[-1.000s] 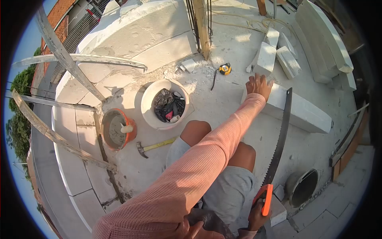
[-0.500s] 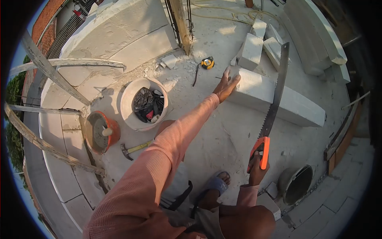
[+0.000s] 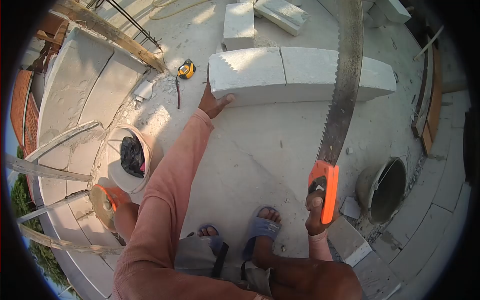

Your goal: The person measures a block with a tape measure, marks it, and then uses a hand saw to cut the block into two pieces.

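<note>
A long white lightweight concrete block [image 3: 250,70] lies on the floor in front of me, with a narrow cut line running across its top and down its front. My left hand [image 3: 215,102] grips the block's left end, thumb along the front face and fingers partly hidden behind the end. In my right hand [image 3: 316,212] is the orange handle of a hand saw [image 3: 342,95], fingers wrapped round the grip. Its toothed blade points up and away from me and overlaps the right part of the block in this view, to the right of the cut line.
A yellow tape measure [image 3: 186,69] lies left of the block. Further left are a white bucket [image 3: 112,155] with a black plastic bag and an orange bucket [image 3: 117,195]. A dark bucket [image 3: 367,187] lies tipped at the right. More blocks [image 3: 239,27] sit behind.
My left hand has gone from lying spread on the block's top edge to gripping its left end. The saw stays in my right hand; the view has turned and come closer to the block.
</note>
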`<control>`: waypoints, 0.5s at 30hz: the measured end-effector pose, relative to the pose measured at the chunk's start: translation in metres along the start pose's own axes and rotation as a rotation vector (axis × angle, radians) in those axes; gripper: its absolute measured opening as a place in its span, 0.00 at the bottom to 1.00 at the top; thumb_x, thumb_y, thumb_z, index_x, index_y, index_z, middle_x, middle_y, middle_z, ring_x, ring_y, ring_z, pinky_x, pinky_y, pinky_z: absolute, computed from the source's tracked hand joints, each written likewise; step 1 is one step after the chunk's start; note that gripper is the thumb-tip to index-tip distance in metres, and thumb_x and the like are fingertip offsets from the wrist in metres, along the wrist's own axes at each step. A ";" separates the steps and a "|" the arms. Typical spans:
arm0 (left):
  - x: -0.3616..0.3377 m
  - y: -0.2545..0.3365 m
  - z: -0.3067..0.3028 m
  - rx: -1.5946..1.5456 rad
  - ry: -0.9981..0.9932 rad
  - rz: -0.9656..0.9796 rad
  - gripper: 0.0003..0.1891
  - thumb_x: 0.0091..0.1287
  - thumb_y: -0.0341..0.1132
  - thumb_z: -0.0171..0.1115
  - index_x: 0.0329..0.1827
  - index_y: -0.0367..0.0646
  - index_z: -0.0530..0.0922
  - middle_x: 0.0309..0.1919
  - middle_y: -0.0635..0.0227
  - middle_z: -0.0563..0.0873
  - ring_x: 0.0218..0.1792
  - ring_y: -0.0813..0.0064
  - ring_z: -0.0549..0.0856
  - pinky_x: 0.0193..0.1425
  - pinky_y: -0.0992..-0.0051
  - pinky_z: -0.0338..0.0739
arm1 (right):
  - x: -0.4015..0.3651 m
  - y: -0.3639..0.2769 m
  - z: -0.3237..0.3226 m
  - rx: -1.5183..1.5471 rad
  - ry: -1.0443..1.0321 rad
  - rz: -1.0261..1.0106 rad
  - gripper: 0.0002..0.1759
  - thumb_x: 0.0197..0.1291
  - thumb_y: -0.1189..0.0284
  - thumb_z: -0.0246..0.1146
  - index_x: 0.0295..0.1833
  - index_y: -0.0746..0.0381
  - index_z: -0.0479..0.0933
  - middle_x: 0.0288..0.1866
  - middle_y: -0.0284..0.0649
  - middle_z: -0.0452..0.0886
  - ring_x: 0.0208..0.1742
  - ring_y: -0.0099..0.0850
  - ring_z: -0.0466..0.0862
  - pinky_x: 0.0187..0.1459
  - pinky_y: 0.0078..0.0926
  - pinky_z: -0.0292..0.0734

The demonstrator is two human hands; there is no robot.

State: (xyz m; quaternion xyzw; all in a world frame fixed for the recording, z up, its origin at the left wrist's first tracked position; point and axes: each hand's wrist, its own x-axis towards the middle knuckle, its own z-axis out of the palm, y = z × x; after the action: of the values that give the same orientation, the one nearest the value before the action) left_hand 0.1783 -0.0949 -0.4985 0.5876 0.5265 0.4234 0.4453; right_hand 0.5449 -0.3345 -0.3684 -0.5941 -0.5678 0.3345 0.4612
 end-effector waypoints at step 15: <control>-0.109 0.091 0.101 -0.560 0.359 -0.476 0.50 0.67 0.63 0.64 0.81 0.38 0.55 0.71 0.52 0.70 0.70 0.60 0.73 0.74 0.64 0.67 | -0.015 0.013 -0.040 -0.036 -0.028 0.156 0.31 0.69 0.65 0.63 0.71 0.73 0.71 0.24 0.34 0.79 0.24 0.23 0.78 0.30 0.24 0.74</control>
State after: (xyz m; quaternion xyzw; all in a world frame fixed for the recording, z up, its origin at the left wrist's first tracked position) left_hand 0.2880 -0.2158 -0.4379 0.2219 0.5815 0.5313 0.5747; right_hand 0.5843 -0.3553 -0.3681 -0.6401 -0.5322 0.3673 0.4149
